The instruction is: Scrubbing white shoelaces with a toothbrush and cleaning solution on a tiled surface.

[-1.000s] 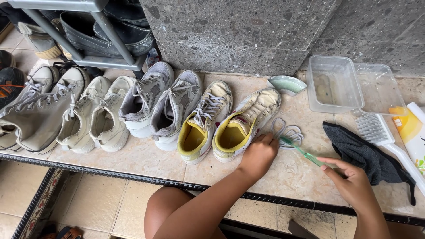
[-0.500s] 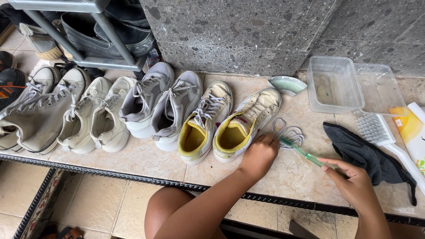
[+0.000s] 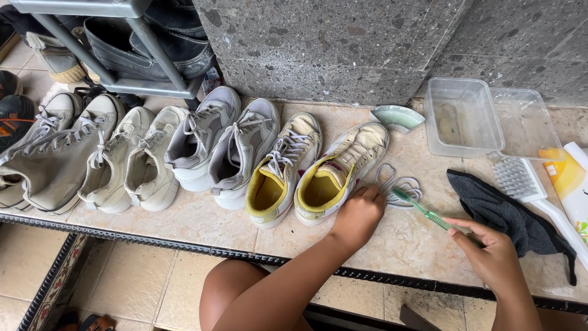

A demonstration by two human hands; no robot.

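Toothbrush (image 3: 424, 212) is gripped by the right hand (image 3: 490, 251), bristles pointing to ten o'clock. A sneaker (image 3: 334, 178) is touched by the loosely curled left hand (image 3: 358, 214).
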